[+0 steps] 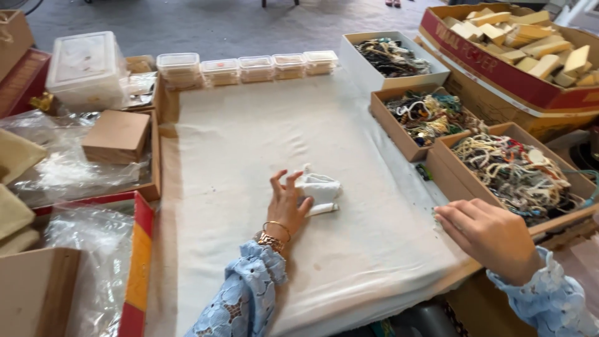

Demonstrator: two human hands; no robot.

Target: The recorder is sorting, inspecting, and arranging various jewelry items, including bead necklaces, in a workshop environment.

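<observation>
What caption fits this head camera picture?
Left hand touches a small white pouch on cloth; right hand rests beside a box of beaded jewellery.

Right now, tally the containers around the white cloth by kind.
Small clear lidded tubs in the back row: 5
Large clear lidded tub: 1
Open boxes of tangled beaded jewellery: 3
Red-edged carton of tan blocks: 1
Total: 10
The left hand touches a folded white pouch.
</observation>
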